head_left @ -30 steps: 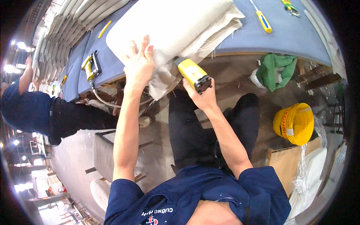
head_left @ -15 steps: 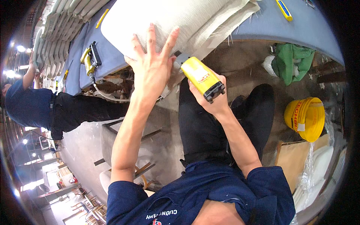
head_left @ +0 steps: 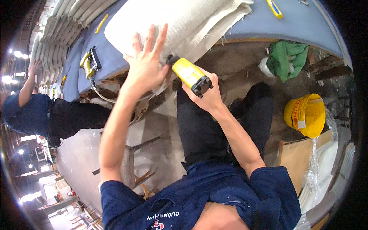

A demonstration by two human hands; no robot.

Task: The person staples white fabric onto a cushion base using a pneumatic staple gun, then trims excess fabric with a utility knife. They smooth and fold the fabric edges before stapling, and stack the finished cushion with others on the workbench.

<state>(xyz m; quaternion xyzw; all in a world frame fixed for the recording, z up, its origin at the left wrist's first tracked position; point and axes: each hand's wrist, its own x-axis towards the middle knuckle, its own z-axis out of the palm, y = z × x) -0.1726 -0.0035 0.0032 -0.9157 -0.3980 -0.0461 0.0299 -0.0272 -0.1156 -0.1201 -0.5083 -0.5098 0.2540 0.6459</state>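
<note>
A cream fabric-covered padded piece [head_left: 161, 19] lies on the blue table, its loose frayed fabric edge trailing to the right. My left hand [head_left: 145, 71] rests on its near edge, fingers spread and pointing away from me. My right hand [head_left: 211, 94] grips a yellow and black staple gun [head_left: 188, 73]. The gun's dark nose is at the near edge of the piece, just right of my left thumb. Whether the nose presses on the fabric I cannot tell. The gun's handle is mostly hidden beneath its body and my fingers.
A second staple gun [head_left: 89, 65] with a hose lies on the blue tabletop [head_left: 111, 65]. Yellow cutters [head_left: 274, 9] lie on it too. Stacked pale pieces [head_left: 63, 27] stand far left, beside a co-worker [head_left: 28, 111]. Right are a green cloth bundle [head_left: 287, 59] and a yellow bucket [head_left: 305, 115].
Both hands and the staple gun have shifted a little to the left along the piece's near edge. The whole view has also slid slightly. My right hand keeps its grip.
</note>
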